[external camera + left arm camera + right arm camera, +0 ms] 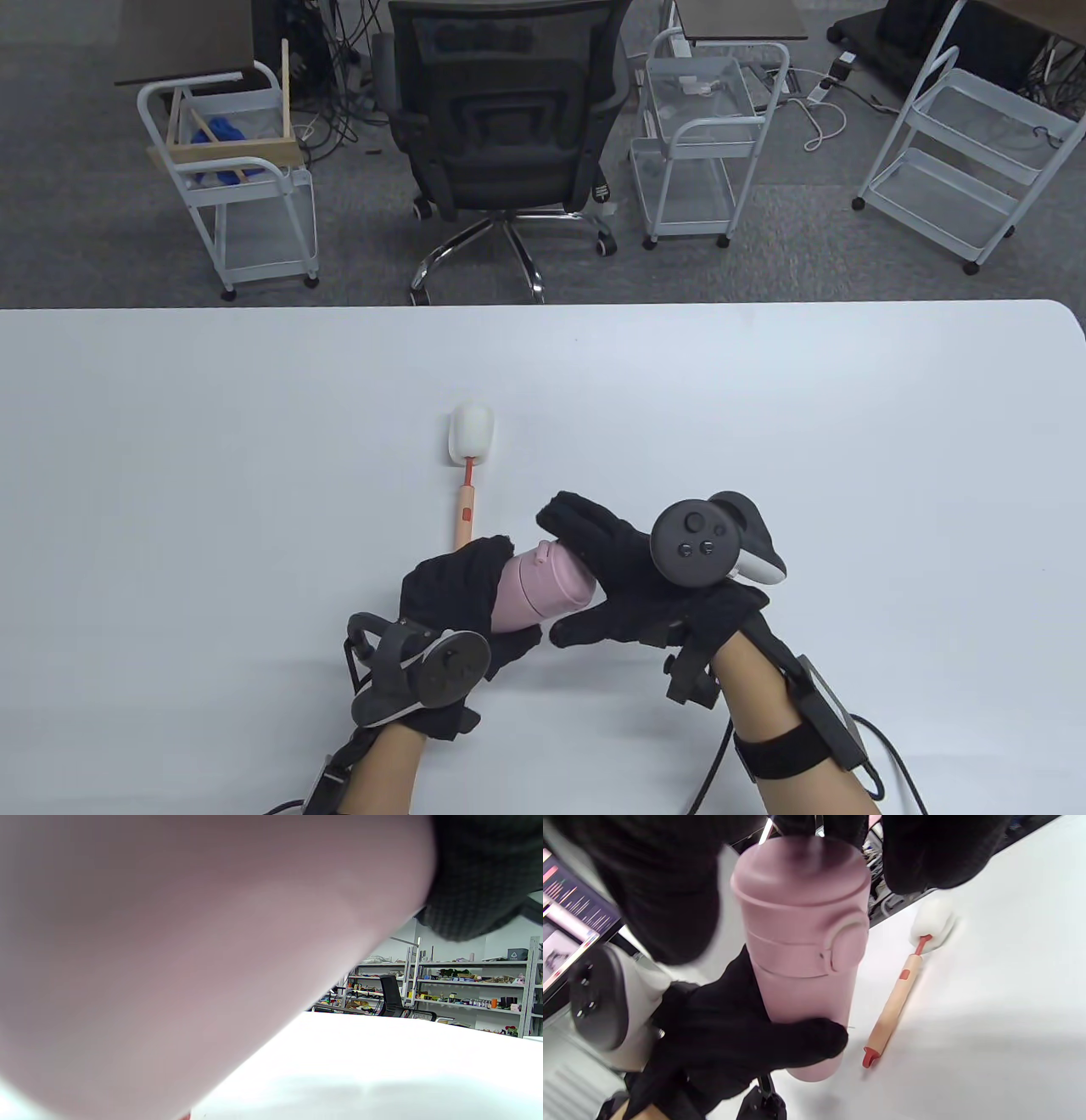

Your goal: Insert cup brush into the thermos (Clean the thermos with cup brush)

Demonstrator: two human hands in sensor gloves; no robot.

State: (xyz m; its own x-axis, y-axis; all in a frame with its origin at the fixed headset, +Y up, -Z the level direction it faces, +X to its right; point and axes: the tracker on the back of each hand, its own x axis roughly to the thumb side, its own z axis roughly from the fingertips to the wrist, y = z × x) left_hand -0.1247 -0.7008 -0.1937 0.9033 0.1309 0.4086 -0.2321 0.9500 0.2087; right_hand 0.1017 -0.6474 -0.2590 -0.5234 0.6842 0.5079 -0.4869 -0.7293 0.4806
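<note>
A pink thermos (541,588) with its lid closed is held above the table's front middle. My left hand (462,598) grips its body; in the right wrist view its fingers (780,1046) wrap the lower part of the thermos (801,955). My right hand (611,577) rests over the lid end, fingers curled around the top. The cup brush (467,463), with a white sponge head and a wooden handle with red ends, lies on the table just behind the hands, also shown in the right wrist view (903,984). The thermos (169,963) fills the left wrist view, blurred.
The white table (764,441) stretches wide on all sides of the hands. Beyond its far edge stand an office chair (501,127) and several white wire carts (704,136) on the carpet.
</note>
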